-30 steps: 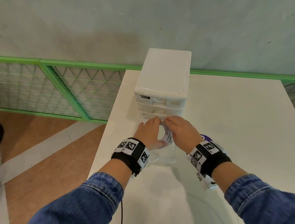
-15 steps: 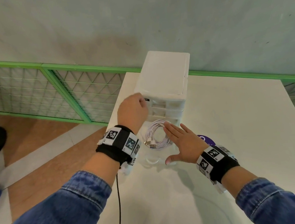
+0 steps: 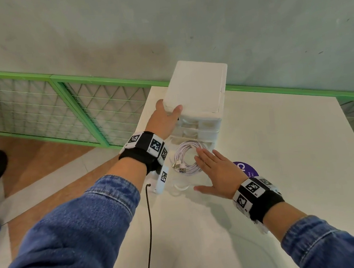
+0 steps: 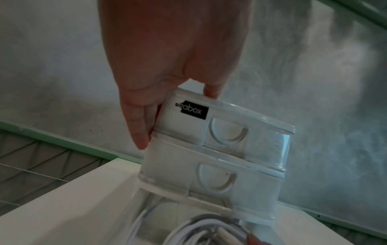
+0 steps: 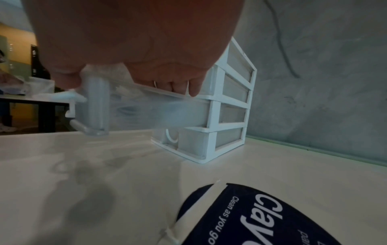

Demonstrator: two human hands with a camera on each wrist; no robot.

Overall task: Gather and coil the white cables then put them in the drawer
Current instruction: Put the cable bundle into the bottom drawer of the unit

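Our left hand (image 3: 165, 119) grips the near top corner of the drawer unit (image 3: 197, 91), thumb on the lid and fingers down its side, steadying it. Just right of it and below, the coiled cables (image 3: 185, 157) lie in the pulled-out clear drawer (image 5: 146, 106), and our right hand (image 3: 218, 173) rests flat and open on the drawer's rim, touching the coil. We judge the stowing done; next we push the drawer in while the left hand braces the unit.

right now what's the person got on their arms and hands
Both arms wear blue denim sleeves. Each wrist has a black band carrying white blocks printed with black square markers, on the left and right. A thin black cable hangs below the left wrist. Both hands are bare.
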